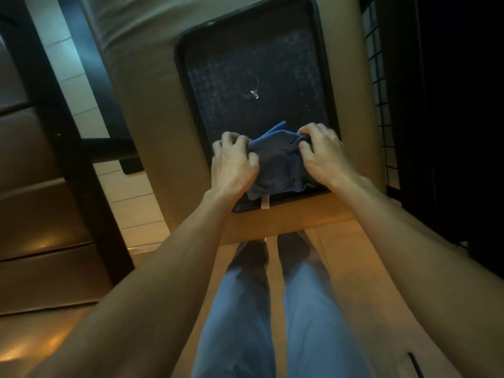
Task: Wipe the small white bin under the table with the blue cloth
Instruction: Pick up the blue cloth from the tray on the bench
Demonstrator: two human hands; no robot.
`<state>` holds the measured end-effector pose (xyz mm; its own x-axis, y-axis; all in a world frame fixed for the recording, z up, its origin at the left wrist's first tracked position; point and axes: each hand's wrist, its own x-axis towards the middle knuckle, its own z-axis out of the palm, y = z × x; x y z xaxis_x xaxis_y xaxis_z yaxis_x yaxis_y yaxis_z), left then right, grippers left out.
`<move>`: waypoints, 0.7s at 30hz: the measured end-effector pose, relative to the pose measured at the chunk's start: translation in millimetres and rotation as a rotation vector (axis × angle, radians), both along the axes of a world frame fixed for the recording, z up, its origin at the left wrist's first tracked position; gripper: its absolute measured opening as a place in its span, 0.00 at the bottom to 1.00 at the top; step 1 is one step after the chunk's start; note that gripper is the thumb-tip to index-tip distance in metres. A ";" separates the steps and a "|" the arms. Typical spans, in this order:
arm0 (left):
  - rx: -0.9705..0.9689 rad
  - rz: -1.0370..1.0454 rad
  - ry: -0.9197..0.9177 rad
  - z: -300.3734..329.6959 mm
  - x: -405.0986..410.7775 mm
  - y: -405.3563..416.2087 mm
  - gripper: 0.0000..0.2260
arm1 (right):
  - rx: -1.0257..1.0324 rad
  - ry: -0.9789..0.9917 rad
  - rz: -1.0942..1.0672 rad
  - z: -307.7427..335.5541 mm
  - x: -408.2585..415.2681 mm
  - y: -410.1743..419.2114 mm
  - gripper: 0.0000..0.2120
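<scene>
Hands (275, 156) bunch blue cloth (275, 165) between them, seemingly above dark tray (253, 77).

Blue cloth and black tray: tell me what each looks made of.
Blue cloth: soft woven or microfibre fabric, matte; it bunches and folds where the left hand and right hand grip it. Black tray: probably hard plastic or coated metal, with a raised rounded rim and a dull, speckled, scuffed base.
</scene>
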<state>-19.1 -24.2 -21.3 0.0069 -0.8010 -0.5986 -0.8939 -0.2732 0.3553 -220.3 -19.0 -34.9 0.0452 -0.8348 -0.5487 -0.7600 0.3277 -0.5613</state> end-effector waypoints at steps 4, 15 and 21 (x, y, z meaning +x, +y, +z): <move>0.011 0.055 0.221 35.1 7.9 16.7 0.12 | 0.048 -0.097 -0.084 30.0 0.0 22.1 0.12; -0.098 0.097 0.534 170.8 28.5 44.8 0.08 | -0.095 -0.218 -0.226 157.7 19.4 64.4 0.12; -0.223 0.045 0.646 243.5 50.2 44.3 0.09 | -0.168 -0.364 -0.333 216.0 48.1 71.4 0.10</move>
